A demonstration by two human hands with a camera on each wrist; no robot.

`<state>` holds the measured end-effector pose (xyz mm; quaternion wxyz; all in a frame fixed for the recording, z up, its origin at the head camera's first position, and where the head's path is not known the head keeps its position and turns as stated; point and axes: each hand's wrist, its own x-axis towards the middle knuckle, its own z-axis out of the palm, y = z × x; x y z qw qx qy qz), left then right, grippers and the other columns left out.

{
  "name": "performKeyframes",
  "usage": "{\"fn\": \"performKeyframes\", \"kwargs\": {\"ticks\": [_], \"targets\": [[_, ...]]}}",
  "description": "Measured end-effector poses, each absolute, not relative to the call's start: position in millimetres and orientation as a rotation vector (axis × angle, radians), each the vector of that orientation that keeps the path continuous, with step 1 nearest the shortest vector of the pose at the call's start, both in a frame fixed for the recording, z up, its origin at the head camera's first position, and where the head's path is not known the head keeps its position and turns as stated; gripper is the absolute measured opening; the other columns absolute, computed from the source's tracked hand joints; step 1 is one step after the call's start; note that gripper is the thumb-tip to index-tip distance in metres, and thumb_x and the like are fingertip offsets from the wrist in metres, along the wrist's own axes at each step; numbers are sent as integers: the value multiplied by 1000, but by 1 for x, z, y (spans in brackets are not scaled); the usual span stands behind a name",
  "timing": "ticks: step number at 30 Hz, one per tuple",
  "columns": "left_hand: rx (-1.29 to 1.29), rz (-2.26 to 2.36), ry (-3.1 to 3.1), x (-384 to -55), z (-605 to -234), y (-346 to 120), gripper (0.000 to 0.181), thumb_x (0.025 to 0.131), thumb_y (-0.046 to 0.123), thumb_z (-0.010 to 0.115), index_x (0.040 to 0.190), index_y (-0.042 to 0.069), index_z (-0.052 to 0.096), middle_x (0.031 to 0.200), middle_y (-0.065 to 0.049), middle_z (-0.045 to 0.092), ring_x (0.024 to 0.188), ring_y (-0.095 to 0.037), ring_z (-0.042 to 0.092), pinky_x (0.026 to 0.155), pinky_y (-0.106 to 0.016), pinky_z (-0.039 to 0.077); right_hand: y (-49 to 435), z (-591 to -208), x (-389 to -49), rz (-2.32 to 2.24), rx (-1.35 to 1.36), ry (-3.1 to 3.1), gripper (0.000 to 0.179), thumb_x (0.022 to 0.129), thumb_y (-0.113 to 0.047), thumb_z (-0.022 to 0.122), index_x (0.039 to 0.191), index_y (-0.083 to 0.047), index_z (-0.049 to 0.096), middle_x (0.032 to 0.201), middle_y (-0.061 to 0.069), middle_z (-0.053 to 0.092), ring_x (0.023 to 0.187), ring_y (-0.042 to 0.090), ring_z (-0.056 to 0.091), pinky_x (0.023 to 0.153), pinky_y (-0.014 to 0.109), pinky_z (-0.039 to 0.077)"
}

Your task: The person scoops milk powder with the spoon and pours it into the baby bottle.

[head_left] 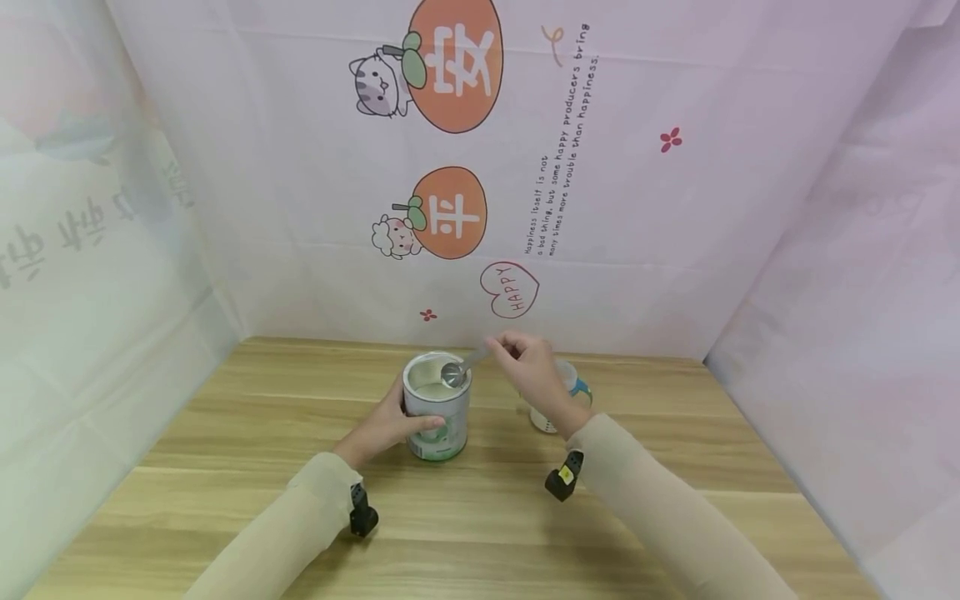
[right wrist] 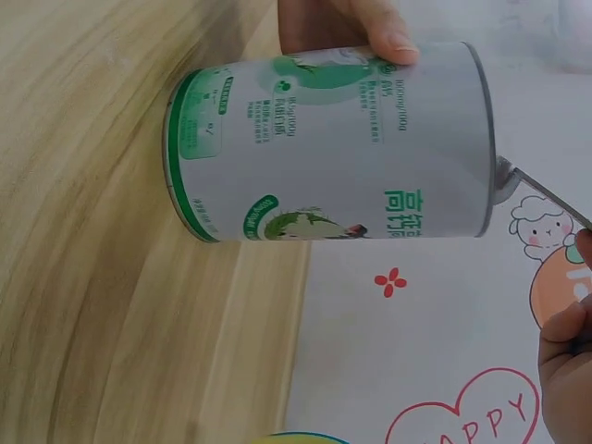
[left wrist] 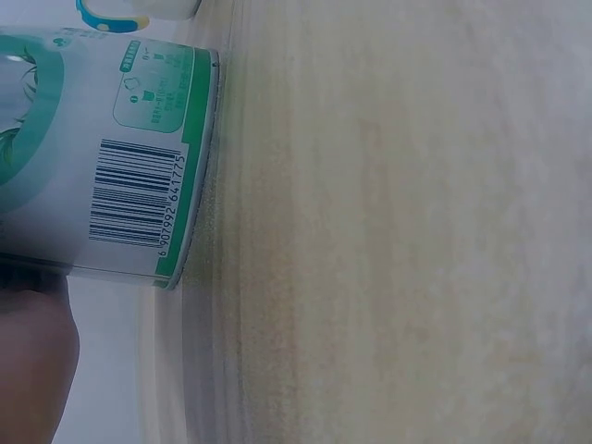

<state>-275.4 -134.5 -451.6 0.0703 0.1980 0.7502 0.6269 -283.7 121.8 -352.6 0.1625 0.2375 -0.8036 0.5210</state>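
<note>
A white and green milk powder can stands upright on the table with its mouth uncovered and pale contents inside. My left hand grips its left side, the thumb lying across the front. In the right wrist view, fingers of that hand lie against the can's printed wall. A metal spoon has its rounded bowl at the can's rim, over the opening. Its handle slants up to the right, where my right hand pinches the end. The left wrist view shows the can's barcode near its base.
Behind my right forearm stands a clear bottle with a blue handle or band, partly hidden by the hand. The wood-grain table meets a white printed cloth backdrop at its far edge, and cloth hangs along both sides.
</note>
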Motion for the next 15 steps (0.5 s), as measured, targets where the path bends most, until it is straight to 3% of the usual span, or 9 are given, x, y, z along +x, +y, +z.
{"fn": "performKeyframes", "kwargs": {"ticks": [15], "targets": [[600, 1901, 2247, -275, -451, -133, 94, 86, 24, 83, 154, 39, 20, 147, -3, 42, 135, -28, 42, 111, -57, 30, 109, -363, -288, 1346, 815, -2357, 27, 100, -19, 64, 75, -12, 64, 62, -2, 48, 56, 13, 42, 50, 24, 34]]}}
